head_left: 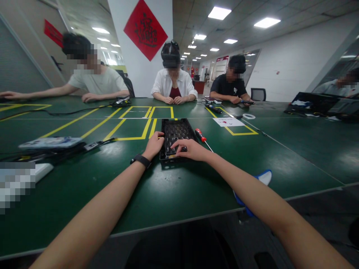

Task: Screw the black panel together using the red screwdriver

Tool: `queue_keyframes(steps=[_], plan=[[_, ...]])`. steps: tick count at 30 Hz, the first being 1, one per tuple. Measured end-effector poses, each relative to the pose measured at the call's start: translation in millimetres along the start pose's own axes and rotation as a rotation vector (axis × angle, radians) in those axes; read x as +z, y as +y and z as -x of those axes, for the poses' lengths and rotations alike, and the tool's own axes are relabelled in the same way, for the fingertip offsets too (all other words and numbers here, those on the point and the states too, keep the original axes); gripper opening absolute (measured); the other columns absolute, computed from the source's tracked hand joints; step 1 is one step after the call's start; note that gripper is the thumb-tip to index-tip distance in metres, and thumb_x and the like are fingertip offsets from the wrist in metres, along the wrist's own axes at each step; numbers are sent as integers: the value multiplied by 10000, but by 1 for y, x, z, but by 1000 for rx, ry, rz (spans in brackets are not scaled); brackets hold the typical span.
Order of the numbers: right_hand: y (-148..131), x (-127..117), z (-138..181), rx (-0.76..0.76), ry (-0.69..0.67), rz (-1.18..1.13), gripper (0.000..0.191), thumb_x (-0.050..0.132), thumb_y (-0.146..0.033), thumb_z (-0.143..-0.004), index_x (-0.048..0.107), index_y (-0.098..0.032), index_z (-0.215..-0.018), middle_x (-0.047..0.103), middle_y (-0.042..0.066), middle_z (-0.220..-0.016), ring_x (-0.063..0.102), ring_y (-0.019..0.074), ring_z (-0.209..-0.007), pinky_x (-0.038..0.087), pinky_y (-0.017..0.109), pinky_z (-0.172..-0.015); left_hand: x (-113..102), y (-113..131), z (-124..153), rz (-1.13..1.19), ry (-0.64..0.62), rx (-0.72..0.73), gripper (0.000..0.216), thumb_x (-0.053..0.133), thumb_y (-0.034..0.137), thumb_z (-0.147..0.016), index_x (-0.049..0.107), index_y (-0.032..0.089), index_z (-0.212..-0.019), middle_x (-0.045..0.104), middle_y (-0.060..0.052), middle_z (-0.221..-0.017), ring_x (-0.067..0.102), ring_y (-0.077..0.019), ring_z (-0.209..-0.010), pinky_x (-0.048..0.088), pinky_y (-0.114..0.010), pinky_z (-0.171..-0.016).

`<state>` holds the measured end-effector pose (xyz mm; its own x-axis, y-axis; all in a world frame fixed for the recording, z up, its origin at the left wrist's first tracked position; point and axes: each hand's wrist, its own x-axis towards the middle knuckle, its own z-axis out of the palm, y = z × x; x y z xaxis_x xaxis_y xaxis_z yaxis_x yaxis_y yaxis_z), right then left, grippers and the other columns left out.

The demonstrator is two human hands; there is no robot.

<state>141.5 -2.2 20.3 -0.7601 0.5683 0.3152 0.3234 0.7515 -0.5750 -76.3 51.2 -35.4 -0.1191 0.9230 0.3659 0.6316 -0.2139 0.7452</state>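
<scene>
Your left hand (154, 145) touches the left rim of an open, rectangular black tray (165, 157), its grip unclear; your right hand (193, 150) bends over the near end, finger gap narrow, any held piece indistinct. You seem busy inside it, which calls for steadying. A red-handled screwdriver (201, 135) lies just right on the glossy green tabletop (179, 198); a white-shirted person (174, 83) sits opposite.

So yeah, green table (171, 198), yellow tape lines (125, 139) stuck on it past the left fingers (160, 134). Black tray (168, 161) sits right under the right fingers (181, 142), red-handled screwdriver (201, 136) just right of those, white sheet (228, 122) and white ring (248, 116) farther out that way.
</scene>
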Motion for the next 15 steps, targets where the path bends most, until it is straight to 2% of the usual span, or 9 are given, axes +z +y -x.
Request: queue_keyframes(steps=[15], plan=[[-1, 0, 0, -7, -4, 8, 299, 625, -175, -766, 609, -162, -1064, 698, 17, -802, 638, 127, -766, 419, 254, -784, -1, 3, 2, -1, -1, -6, 368, 414, 201, -722, 556, 164, -1060, 613, -82, -1082, 555, -212, -1017, 431, -347, -916]])
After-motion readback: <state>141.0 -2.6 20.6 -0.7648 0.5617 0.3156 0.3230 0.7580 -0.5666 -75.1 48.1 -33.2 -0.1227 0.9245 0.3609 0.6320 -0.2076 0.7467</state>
